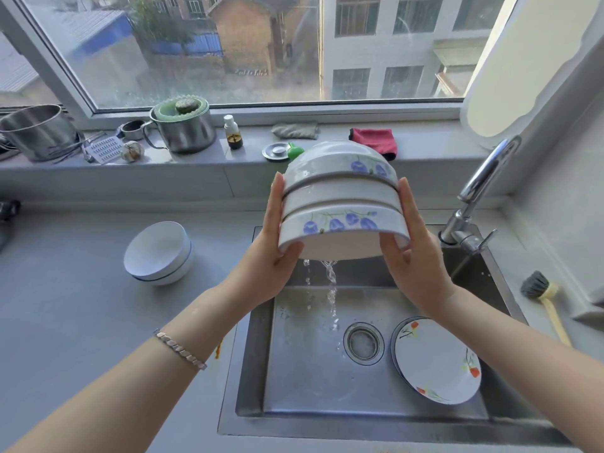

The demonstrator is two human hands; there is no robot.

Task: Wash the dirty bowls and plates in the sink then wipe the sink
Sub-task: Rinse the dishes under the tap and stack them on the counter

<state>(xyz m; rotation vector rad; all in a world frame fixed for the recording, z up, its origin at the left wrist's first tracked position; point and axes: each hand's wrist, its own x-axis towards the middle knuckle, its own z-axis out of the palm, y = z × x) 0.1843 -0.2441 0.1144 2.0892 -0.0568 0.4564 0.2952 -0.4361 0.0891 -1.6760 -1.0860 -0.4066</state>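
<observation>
Bowl stack point(340, 204) held inverted over sink point(294, 371), grasped at either side by left hand point(271, 256) and right hand point(415, 266); water draining out. White bowls point(158, 253) set left of sink. Plates point(434, 361) lie in sink; wiping judged pending.

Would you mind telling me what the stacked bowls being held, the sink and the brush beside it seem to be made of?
The stacked bowls: likely glazed ceramic, glossy white with painted blue flowers. The sink: looks like brushed stainless steel, dull grey sheen. The brush: pale handle, perhaps wood or plastic, dark bristles.
</observation>
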